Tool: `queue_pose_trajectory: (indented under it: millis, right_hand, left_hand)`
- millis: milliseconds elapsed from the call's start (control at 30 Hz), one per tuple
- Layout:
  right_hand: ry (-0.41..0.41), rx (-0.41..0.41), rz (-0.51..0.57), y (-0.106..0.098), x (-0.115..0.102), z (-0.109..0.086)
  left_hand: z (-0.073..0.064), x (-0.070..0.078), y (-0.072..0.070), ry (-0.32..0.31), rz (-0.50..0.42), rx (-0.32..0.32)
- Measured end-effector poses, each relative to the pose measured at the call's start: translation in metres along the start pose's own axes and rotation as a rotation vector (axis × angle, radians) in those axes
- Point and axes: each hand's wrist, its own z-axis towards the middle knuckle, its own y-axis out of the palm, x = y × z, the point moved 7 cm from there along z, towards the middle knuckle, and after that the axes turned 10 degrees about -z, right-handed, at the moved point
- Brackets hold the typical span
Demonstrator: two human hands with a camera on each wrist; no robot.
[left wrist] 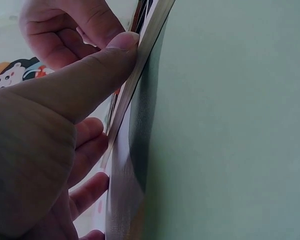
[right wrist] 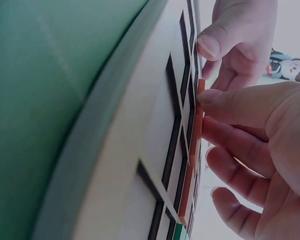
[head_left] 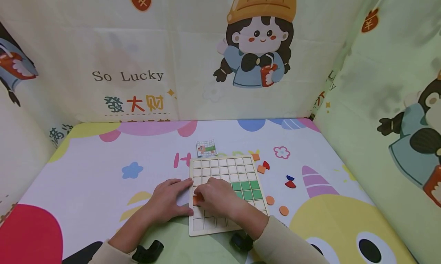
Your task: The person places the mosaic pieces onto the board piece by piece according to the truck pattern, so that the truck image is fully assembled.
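Observation:
A pale wooden grid board (head_left: 213,172) lies on the printed cloth. At its left edge rests my left hand (head_left: 165,200), fingers spread and thumb against the rim, as the left wrist view also shows. Over the board's left columns, my right hand (head_left: 220,197) pinches an orange square tile (head_left: 197,200) between thumb and index finger at the grid's surface. More orange tiles (right wrist: 186,192) sit in a row beside it in the right wrist view, largely hidden by my hand from above. Several green square tiles (head_left: 245,185) fill cells on the right. A small pattern card (head_left: 206,148) lies behind the board.
Right of the board lie loose orange squares (head_left: 261,169), a red quarter-round piece (head_left: 266,164), a blue half-round piece (head_left: 290,177), another red piece (head_left: 290,184) and orange discs (head_left: 284,210). Printed fabric walls (head_left: 193,64) enclose the table at the back and sides.

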Motion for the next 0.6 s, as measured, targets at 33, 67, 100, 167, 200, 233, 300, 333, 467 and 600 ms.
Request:
queue_pose_trajectory:
  millis: [33,67,100,167,200,233,300,333,467,600]
  right_hand:
    - [-0.001,0.0,0.005,0.0002,0.0003,-0.0002]
    - [-0.001,-0.001,0.013,0.0008,0.0008,-0.0003]
    - [-0.002,-0.003,0.021,0.0013,0.0013,-0.0004]
    - [-0.002,-0.008,0.042,0.0021,0.002,-0.0004]
    - [0.0,-0.013,0.054,0.0027,0.0024,-0.0005]
    - [0.001,-0.016,0.065,0.0032,0.0028,-0.0005]
    - [0.001,-0.02,0.082,0.0039,0.0033,-0.0006]
    - [0.001,-0.021,0.09,0.0038,0.0035,-0.0007]
    - [-0.004,-0.021,0.106,0.0034,0.0033,-0.001]
    - [-0.006,-0.025,0.113,0.0037,0.0028,-0.0011]
  left_hand:
    - [0.0001,0.0002,0.0,0.001,0.0,-0.001]
    - [0.0002,0.0003,0.0001,0.003,0.0,-0.001]
    - [0.0003,0.0005,0.0002,0.006,-0.001,-0.003]
    - [0.0002,0.0005,0.0,0.01,-0.001,-0.003]
    - [0.0001,0.0006,-0.0001,0.011,-0.001,-0.004]
    - [0.0001,0.0006,-0.0001,0.012,-0.002,-0.004]
    - [0.0,0.0007,-0.0001,0.014,-0.001,-0.006]
    - [0.0,0.0006,-0.0002,0.014,-0.001,-0.006]
    - [-0.0002,0.001,-0.0002,0.018,0.002,-0.005]
    - [-0.0005,0.0014,-0.0001,0.025,0.002,-0.005]
